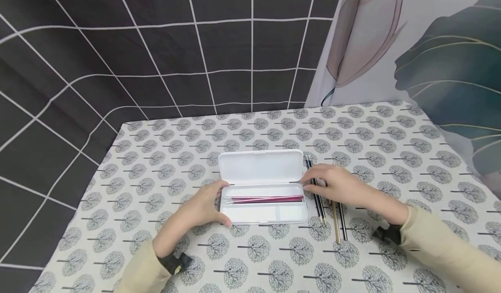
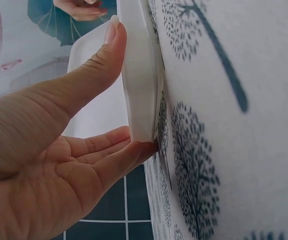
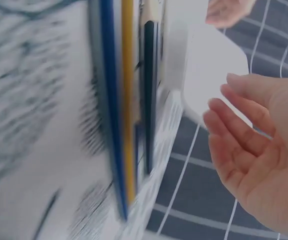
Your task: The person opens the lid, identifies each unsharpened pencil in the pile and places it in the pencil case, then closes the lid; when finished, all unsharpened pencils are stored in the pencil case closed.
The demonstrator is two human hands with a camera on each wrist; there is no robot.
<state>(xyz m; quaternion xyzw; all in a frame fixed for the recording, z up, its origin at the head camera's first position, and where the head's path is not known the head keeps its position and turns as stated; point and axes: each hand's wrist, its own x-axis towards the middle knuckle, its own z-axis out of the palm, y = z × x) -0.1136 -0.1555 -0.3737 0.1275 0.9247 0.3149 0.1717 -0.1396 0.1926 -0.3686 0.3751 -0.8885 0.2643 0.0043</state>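
Note:
A white pencil case [image 1: 250, 214] lies unfolded on the patterned cloth, its lid [image 1: 260, 167] tilted back at the far side. Several slim pink-and-silver sticks [image 1: 270, 198], perhaps pencils, lie lengthwise in its tray. At the case's left end, my left hand [image 1: 199, 204] holds it, the thumb at the near corner and the fingers at the far corner; the left wrist view shows this grip on the case wall [image 2: 141, 85]. My right hand [image 1: 332, 184] hovers by the right end, over loose pencils. In the right wrist view its loosely bent fingers [image 3: 234, 130] hold nothing.
Right of the case lie dark pencils [image 1: 318, 206], a gold pencil [image 1: 336, 225] and another black pencil [image 1: 343, 223], roughly side by side. The tablecloth [image 1: 176, 145] has a tree print. Behind stand a dark grid curtain [image 1: 223, 45] and a leaf-patterned curtain [image 1: 368, 36].

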